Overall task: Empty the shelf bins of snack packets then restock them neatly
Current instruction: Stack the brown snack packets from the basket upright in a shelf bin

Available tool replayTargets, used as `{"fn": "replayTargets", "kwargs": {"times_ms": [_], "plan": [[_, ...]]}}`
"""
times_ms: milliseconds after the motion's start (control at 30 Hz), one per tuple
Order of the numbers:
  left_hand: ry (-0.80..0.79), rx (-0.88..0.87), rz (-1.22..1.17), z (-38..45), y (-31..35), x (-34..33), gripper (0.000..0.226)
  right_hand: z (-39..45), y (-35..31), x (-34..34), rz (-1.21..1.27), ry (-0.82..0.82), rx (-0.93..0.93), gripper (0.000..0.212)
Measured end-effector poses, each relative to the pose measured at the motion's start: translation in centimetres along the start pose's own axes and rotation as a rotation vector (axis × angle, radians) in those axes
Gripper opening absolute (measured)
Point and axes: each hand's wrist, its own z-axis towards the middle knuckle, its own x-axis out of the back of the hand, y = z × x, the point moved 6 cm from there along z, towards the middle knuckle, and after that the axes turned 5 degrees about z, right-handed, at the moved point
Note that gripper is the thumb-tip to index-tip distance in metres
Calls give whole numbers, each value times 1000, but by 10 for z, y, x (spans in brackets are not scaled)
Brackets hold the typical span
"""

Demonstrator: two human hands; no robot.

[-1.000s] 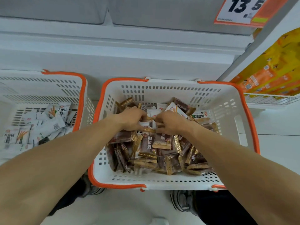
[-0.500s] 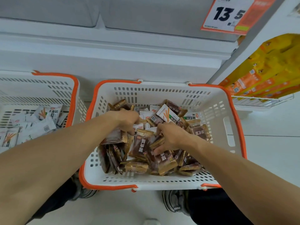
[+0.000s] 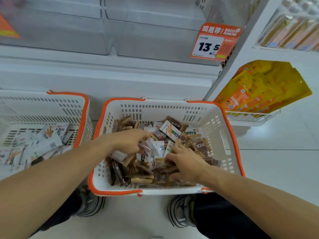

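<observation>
Head camera, shop floor:

— Where are the snack packets?

— Heaped in the white basket with orange rim, on the floor at six o'clock below the clear shelf bins. Brown packets and white packets lie mixed.

— And the hands?

— Both are inside it. The left hand, at nine o'clock of the heap, has fingers curled round white packets. The right hand, at four o'clock, presses spread fingers onto brown ones.

— Anything beside it?

— A second basket at nine o'clock holds white packets; a price tag reading 13.5 hangs at one o'clock.
</observation>
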Motion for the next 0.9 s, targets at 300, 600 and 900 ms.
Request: {"fn": "replayTargets", "kwargs": {"times_ms": [300, 600, 900], "plan": [[253, -52, -220, -25, 3, -34, 73, -36, 10, -16, 160, -99, -151, 45], [239, 96, -692, -16, -10, -62, 38, -8, 30, 4, 332, -235, -210, 36], [418, 189, -809, -12, -33, -46, 28, 80, 36, 13, 336, 29, -150, 51]]}}
